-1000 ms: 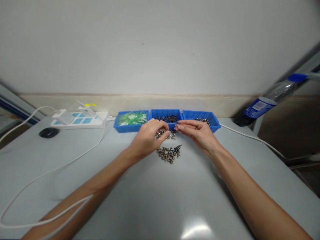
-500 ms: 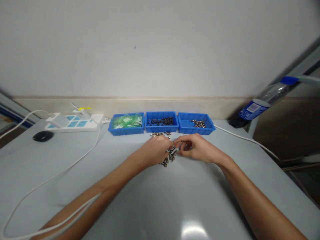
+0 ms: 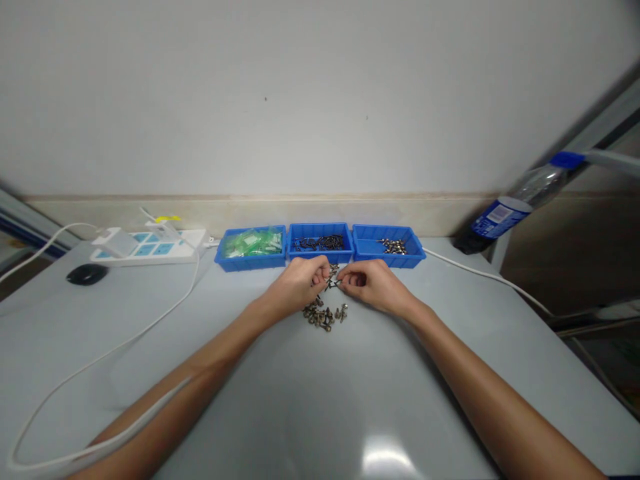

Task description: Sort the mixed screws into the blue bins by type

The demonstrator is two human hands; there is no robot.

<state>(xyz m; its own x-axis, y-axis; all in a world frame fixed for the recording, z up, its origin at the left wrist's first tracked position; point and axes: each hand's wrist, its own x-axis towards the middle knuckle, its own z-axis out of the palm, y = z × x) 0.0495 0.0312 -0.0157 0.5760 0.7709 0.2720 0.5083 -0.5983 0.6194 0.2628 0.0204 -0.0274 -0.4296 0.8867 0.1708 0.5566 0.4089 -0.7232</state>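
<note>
My left hand (image 3: 301, 283) is closed, its thumb and fingertips pinched at a small screw (image 3: 328, 284). Facing it from the right, my right hand (image 3: 373, 283) has its fingertips closed on another small screw (image 3: 339, 282). A few screws (image 3: 333, 268) lie on the table just behind the fingertips, partly covered by the hands. Closer to me, a loose pile of metal screws (image 3: 320, 317) rests on the grey table (image 3: 300, 393), with a small cluster (image 3: 341, 312) at its right side. Fingers hide part of what each hand holds.
Along the wall stand three blue bins: one with green plastic packets (image 3: 255, 243), one with dark screws (image 3: 325, 243), one with shiny screws (image 3: 394, 247). A power strip (image 3: 150, 248), mouse (image 3: 87, 274) and white cable (image 3: 120, 343) are left; a bottle (image 3: 503, 217) leans right.
Both hands have shifted a little back toward the bins and left, uncovering the near pile. That pile now shows in the open below my left hand.
</note>
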